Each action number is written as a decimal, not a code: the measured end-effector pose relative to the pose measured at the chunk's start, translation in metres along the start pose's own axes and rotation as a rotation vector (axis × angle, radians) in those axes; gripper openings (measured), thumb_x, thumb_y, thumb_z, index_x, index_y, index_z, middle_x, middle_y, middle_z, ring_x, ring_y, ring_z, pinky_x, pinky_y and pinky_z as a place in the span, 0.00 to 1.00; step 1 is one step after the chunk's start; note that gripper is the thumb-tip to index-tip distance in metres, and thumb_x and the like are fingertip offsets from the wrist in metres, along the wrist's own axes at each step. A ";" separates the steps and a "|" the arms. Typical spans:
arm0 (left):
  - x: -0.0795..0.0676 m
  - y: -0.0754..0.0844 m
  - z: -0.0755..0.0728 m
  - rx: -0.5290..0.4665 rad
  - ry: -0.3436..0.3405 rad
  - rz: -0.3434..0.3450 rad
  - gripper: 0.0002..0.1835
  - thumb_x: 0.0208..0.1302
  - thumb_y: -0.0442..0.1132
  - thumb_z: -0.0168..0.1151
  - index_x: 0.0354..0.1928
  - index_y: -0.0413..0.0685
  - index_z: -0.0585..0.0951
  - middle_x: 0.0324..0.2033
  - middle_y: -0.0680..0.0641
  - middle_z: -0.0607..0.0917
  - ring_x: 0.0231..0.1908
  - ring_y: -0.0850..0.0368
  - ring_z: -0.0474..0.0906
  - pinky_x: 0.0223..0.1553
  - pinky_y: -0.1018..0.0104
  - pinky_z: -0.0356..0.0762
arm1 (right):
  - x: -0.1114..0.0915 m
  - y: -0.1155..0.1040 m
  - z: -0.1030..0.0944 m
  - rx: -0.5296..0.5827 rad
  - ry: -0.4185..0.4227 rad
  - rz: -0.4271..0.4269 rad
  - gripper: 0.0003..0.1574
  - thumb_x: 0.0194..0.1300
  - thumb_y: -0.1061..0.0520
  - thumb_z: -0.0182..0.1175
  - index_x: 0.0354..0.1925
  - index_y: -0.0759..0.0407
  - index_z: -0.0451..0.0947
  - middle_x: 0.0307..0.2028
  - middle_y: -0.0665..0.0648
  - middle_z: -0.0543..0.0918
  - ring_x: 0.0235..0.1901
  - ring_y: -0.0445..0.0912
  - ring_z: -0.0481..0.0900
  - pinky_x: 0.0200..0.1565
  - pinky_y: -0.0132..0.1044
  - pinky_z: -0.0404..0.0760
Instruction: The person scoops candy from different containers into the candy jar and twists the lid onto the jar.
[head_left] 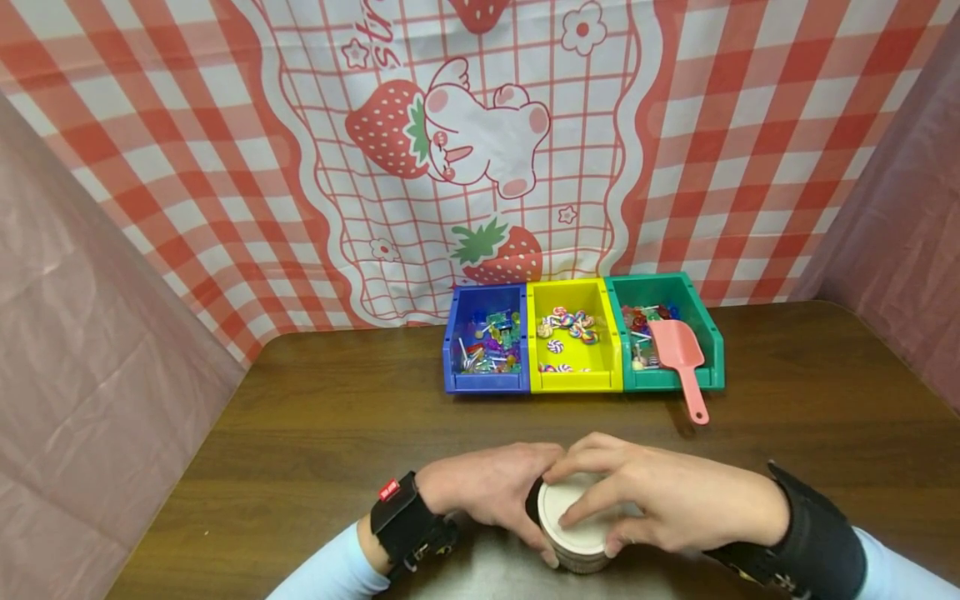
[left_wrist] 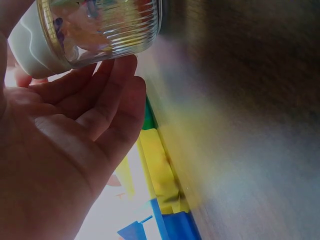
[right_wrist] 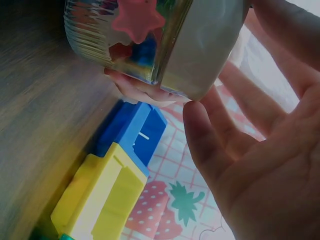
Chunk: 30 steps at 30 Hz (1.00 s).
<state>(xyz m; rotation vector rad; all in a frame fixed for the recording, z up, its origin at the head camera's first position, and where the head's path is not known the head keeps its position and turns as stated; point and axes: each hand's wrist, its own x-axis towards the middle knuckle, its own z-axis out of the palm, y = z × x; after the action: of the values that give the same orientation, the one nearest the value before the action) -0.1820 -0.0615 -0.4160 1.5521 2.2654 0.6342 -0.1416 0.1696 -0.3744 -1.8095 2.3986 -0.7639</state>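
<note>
A clear ribbed jar [left_wrist: 125, 27] with a cream lid [head_left: 573, 512] stands upright at the table's near side. Colourful small pieces fill it, and a pink star [right_wrist: 137, 20] shows through its wall in the right wrist view. My left hand [head_left: 491, 487] curls round the jar's left side, thumb toward me and fingers behind. From the right, my right hand [head_left: 660, 496] grips the lid at its edge with thumb and fingers, one finger lying across the top.
Beyond the hands, a blue bin [head_left: 487, 383], a yellow bin [head_left: 576, 382] and a green bin [head_left: 712, 354] stand joined in a row, holding small candies. A pink scoop [head_left: 681, 348] leans over the green bin's front. Behind them hangs a checked strawberry cloth [head_left: 712, 150].
</note>
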 end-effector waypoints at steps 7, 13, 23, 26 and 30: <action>0.000 0.000 -0.001 -0.027 0.004 0.000 0.37 0.36 0.63 0.71 0.50 0.61 0.68 0.42 0.64 0.70 0.42 0.75 0.67 0.45 0.82 0.63 | 0.000 -0.002 0.002 -0.047 0.019 0.045 0.20 0.58 0.40 0.59 0.50 0.33 0.76 0.59 0.42 0.68 0.55 0.40 0.63 0.46 0.32 0.72; 0.000 0.000 -0.001 -0.040 0.002 -0.001 0.38 0.37 0.63 0.71 0.51 0.60 0.68 0.42 0.64 0.70 0.42 0.74 0.68 0.45 0.82 0.63 | 0.002 -0.007 0.004 -0.088 0.014 0.128 0.20 0.56 0.35 0.57 0.47 0.33 0.78 0.56 0.40 0.69 0.52 0.38 0.63 0.44 0.31 0.72; -0.001 0.000 -0.002 -0.040 -0.015 -0.006 0.37 0.38 0.63 0.70 0.50 0.60 0.67 0.41 0.63 0.70 0.42 0.74 0.68 0.45 0.82 0.64 | 0.005 -0.019 0.010 -0.239 0.055 0.205 0.21 0.55 0.30 0.56 0.44 0.33 0.78 0.52 0.41 0.71 0.49 0.39 0.64 0.42 0.36 0.73; -0.001 0.001 -0.002 -0.014 -0.010 -0.006 0.38 0.38 0.64 0.70 0.51 0.60 0.67 0.41 0.63 0.70 0.41 0.74 0.67 0.44 0.83 0.63 | 0.007 -0.023 0.014 -0.302 0.097 0.238 0.22 0.54 0.28 0.55 0.43 0.34 0.77 0.50 0.41 0.72 0.47 0.39 0.65 0.42 0.38 0.73; -0.001 0.001 -0.002 0.005 -0.004 -0.012 0.37 0.38 0.64 0.69 0.50 0.59 0.67 0.40 0.63 0.70 0.40 0.74 0.67 0.42 0.83 0.64 | 0.008 -0.028 0.018 -0.342 0.134 0.289 0.24 0.53 0.27 0.55 0.42 0.35 0.76 0.47 0.41 0.71 0.45 0.38 0.65 0.39 0.36 0.72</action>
<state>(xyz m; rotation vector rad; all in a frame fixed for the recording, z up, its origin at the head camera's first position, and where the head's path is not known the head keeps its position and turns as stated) -0.1818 -0.0627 -0.4138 1.5401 2.2727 0.6219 -0.1134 0.1502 -0.3770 -1.4863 2.9419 -0.4836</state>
